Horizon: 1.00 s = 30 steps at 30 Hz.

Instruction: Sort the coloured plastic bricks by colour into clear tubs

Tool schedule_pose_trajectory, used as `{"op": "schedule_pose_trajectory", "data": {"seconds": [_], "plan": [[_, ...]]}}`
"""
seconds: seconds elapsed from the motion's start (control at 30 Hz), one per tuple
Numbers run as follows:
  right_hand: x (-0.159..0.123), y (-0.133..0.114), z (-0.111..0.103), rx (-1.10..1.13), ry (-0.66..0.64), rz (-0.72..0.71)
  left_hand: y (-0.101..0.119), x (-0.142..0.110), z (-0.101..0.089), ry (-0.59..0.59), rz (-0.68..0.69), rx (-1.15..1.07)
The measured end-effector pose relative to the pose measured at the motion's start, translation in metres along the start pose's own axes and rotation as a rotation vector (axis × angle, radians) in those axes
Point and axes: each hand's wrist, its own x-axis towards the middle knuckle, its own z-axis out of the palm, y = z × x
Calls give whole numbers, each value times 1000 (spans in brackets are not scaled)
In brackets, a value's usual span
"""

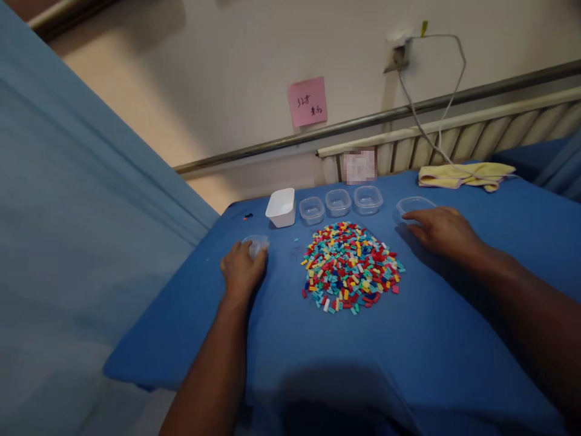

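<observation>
My left hand [241, 266] is closed around a small clear plastic container [258, 242] on the blue cloth, left of the heap of bricks. Part of that container is hidden behind my fingers. Over on the right, my right hand [442, 230] grips the near edge of another clear plastic container [415, 203] between thumb and fingers. Between my two hands lies a large heap of tiny toy bricks [351, 266] in red, yellow, teal, blue and white.
Behind the heap stand a white tub [281, 208] and three clear containers [338, 203] in a row. A yellow cloth [463, 175] lies at the back right, under a white cable [420, 124]. A blue curtain [82, 200] hangs at left; a radiator [454, 136] lines the wall.
</observation>
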Motion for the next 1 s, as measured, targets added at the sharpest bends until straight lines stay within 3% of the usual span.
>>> {"op": "schedule_pose_trajectory", "data": {"seconds": [0.2,0.3,0.37,0.43,0.53,0.6,0.63,0.73,0.83,0.93,1.0], "plan": [[45,16,16,85,76,3,-2,-3,-7,180,53,-283],[57,-2,5,107,164,7,-4,-8,-11,230,57,-432],[55,-34,-9,173,182,13,6,-15,-15,254,97,-496],[48,-81,-23,552,89,97,30,-26,-20,266,208,-547],[37,-157,-34,1106,-139,85,86,-48,-25,271,444,-595],[32,-190,-37,1296,-199,60,123,-60,-25,263,591,-598],[30,-197,-38,1355,-170,87,139,-65,-25,242,638,-599],[22,-174,-43,1379,-36,254,163,-77,-26,140,723,-620],[13,-105,-51,1138,80,361,162,-98,-33,64,819,-639],[3,-33,-53,785,63,480,164,-134,-38,-116,1149,-712],[-4,-1,-48,597,-10,522,177,-162,-33,-227,1415,-676]]}}
